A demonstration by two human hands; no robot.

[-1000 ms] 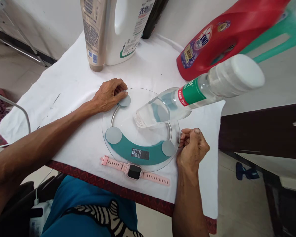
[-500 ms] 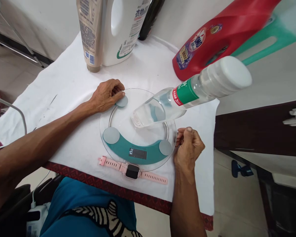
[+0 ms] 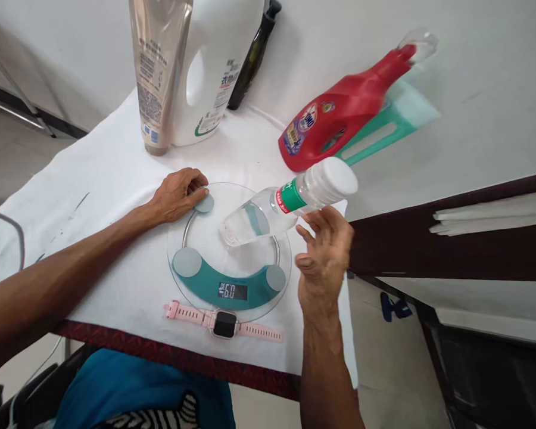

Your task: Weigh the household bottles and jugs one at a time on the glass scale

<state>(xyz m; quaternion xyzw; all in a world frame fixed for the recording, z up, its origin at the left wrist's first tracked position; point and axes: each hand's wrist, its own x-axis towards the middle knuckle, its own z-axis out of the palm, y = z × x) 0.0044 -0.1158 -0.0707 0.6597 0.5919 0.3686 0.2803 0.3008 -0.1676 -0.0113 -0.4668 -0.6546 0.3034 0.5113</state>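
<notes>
A round glass bathroom scale (image 3: pixel 232 292) with a teal band lies on the white cloth, digits lit on its display (image 3: pixel 233 291). On its glass stands a clear plastic bottle (image 3: pixel 268 217) with a green and red label and white cap, part filled with clear liquid. My left hand (image 3: pixel 181 193) is curled at the scale's far left edge, thumb on a grey pad; the fingertips are partly hidden. Fingers apart and palm turned toward the bottle, my right hand (image 3: pixel 326 256) is raised beside it. Whether it touches the bottle is unclear. A pink smartwatch (image 3: pixel 224 324) lies along the near rim.
A beige tube (image 3: pixel 156 83), a white detergent jug (image 3: pixel 214 65) and a dark bottle (image 3: pixel 252 62) stand at the back left. Behind the clear bottle are a red detergent bottle (image 3: pixel 326 116) and a teal container (image 3: pixel 379 131). The table's dark red edge (image 3: pixel 183 360) runs along my lap.
My right hand has risen from the scale's right edge toward the bottle, its fingers spreading. My left hand stays at the rim. The display dimmed, then showed digits again. The view has shifted.
</notes>
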